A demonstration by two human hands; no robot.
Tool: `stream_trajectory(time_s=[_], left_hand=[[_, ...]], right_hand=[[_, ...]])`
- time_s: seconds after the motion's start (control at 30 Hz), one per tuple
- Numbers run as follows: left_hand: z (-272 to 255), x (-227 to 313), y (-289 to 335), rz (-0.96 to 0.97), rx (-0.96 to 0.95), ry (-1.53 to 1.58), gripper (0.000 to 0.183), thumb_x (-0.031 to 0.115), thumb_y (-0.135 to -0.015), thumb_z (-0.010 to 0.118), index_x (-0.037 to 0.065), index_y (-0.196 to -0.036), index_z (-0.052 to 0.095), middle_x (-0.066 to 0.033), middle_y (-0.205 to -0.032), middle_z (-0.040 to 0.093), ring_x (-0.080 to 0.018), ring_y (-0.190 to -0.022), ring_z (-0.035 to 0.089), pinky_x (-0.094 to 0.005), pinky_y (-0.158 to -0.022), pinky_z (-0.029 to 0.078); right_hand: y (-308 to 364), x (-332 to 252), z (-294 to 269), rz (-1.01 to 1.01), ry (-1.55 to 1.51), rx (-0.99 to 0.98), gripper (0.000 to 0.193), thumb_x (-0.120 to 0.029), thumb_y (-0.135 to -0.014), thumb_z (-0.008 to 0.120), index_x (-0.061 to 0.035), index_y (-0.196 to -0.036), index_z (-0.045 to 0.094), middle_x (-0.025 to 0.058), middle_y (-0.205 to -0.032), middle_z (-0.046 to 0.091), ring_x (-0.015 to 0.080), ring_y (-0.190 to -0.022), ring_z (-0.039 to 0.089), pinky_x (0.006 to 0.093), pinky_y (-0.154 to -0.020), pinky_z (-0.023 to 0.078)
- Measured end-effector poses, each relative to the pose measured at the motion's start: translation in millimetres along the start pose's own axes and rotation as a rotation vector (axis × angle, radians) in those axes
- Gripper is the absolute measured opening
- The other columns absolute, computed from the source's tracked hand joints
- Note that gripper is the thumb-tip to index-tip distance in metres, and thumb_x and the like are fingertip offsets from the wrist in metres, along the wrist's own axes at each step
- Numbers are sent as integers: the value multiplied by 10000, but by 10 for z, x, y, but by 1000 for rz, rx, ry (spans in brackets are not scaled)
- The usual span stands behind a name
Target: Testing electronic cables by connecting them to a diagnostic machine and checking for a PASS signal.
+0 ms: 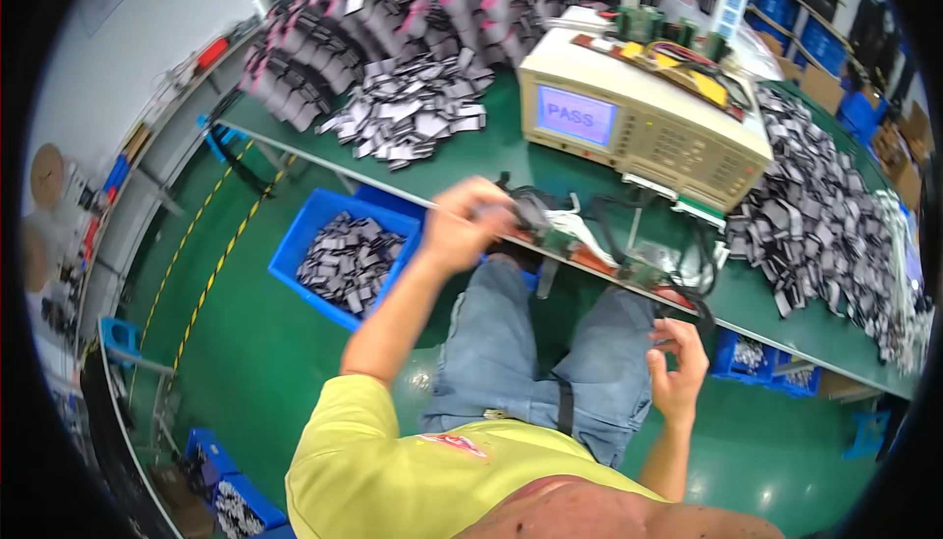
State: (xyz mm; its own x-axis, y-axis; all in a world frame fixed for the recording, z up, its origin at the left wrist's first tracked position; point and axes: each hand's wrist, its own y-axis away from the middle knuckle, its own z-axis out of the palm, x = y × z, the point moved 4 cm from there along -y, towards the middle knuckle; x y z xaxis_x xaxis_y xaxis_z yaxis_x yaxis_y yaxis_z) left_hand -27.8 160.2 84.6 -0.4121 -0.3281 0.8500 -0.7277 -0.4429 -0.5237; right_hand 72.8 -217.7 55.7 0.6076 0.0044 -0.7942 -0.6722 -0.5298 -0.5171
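My left hand [467,226] is raised over the near edge of the green bench, beside a bundle of black cables. It is smeared by motion, and a small dark greyish patch shows by its fingertips; I cannot make out whether they hold it. My right hand [678,366] hangs just in front of the bench edge, near a looped black cable [702,288]. Its fingers are loosely curved and apart, with nothing in them. Between the hands, a small green circuit board [643,274] and white leads [568,225] lie along the edge.
A beige bench-top test instrument [648,97] with a lit screen stands behind the cables. Piles of small grey-and-black parts lie left [417,107] and right [815,215] of it. A blue bin [295,244] of similar parts stands at the left, below the bench.
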Motion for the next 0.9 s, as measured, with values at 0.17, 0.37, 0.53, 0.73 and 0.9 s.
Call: stream_trajectory(time_s=[0.17,0.37,0.53,0.73,0.9], left_hand=[[1052,188,712,307,-338,38,193,7,-893,805,13,-1075,740,-86,-935,704,-138,-768,701,-276,-650,551],[1028,-69,1117,-542,-402,697,381,19,-936,788,6,-1296,664,-43,-1094,696,-119,-1020,664,-291,-893,566],[1012,-157,1186,-483,-548,713,302,-48,-940,754,3,-1224,664,-41,-1129,662,-93,-978,634,-272,-821,525],[1000,-127,998,-269,-356,267,147,-17,-889,812,30,-973,700,-52,-930,730,-116,-832,672,-281,-762,548],[1076,-147,672,-294,-217,141,173,0,-872,832,5,-993,708,-48,-945,738,-98,-839,669,-252,-777,532]], right_hand=[[-234,-245,592,-77,-9,-270,239,-106,-983,720,29,-1167,648,134,-1077,666,206,-915,704,311,-759,592],[45,66,485,341,-451,-199,120,24,-945,719,24,-1056,672,90,-997,649,165,-792,691,269,-650,554],[130,41,457,397,-501,-270,138,45,-897,760,23,-1014,690,78,-961,641,142,-841,659,265,-709,522],[-60,47,428,209,-236,-123,174,-50,-856,826,-11,-888,660,55,-866,633,121,-751,588,273,-666,486],[-312,154,451,225,-104,53,196,-37,-865,828,-22,-895,634,21,-863,593,78,-771,546,241,-669,440]])
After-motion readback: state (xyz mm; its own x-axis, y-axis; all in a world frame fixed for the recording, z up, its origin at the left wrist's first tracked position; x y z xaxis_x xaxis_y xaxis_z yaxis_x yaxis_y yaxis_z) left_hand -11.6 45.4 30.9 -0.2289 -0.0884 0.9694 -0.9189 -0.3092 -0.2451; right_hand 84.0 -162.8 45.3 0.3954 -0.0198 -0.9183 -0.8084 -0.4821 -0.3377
